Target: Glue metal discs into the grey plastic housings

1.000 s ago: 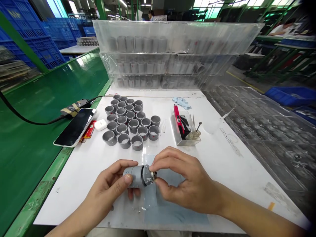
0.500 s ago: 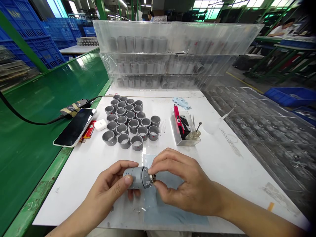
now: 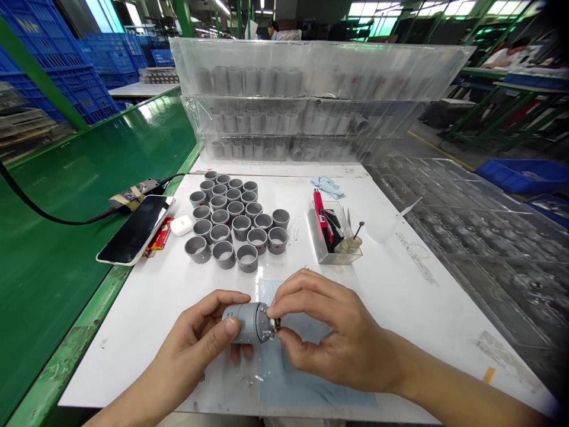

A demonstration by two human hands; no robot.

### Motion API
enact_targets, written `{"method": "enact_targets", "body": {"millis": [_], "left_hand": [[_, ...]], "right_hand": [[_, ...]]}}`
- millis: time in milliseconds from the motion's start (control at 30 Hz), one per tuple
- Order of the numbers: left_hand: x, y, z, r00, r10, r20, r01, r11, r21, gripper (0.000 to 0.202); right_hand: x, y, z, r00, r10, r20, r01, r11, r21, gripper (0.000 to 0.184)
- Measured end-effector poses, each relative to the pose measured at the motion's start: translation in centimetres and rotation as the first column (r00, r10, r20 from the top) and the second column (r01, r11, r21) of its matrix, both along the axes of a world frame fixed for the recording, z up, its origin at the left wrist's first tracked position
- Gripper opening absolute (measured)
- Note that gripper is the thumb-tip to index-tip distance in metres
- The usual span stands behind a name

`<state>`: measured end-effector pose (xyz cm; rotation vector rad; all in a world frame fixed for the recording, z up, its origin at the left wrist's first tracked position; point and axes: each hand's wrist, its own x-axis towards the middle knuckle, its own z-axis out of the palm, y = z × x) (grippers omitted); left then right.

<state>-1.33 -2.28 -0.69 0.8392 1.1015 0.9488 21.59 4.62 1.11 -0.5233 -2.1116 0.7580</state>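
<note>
A grey cylindrical housing [image 3: 246, 323] lies on its side in the air over the white table, with blue marks on its barrel. My left hand [image 3: 207, 332] is closed round its left end, thumb along the front. At the right end sits a small metal-and-dark end piece [image 3: 274, 324]. The thumb and forefinger of my right hand [image 3: 329, 326] pinch this piece; fingertips partly hide it. Beneath the hands is a pale blue sheet [image 3: 320, 388]. Several grey rings [image 3: 241, 226] stand in a group beyond my left hand.
A clear box [image 3: 335, 257] with a red-handled tool [image 3: 320, 216] stands right of the rings. Stacked clear trays [image 3: 306, 68] of grey cylinders line the back. On the left lie a phone [image 3: 136, 231], a white case [image 3: 181, 225] and a cable [image 3: 57, 220]. Blue cloth [image 3: 328, 186] rests farther back.
Both hands keep the same grip on the housing and its end piece. The blue marks on the barrel sit slightly lower. The whole view has shifted very slightly.
</note>
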Motion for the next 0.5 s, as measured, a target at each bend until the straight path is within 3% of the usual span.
{"method": "enact_targets", "body": {"millis": [333,500], "left_hand": [[-0.12,0.07,-0.17,1.0,-0.02,-0.003,0.02,1.0,0.002,0.039],[-0.6,0.08,-0.47,0.998,-0.057,0.023,0.056,0.998,0.006,0.039]], "right_hand": [[-0.07,-0.07,0.04,1.0,0.003,-0.006,-0.003,0.999,0.033,0.03],[0.49,0.02,-0.43,0.997,0.08,-0.001,-0.08,0.995,-0.059,0.028]]}}
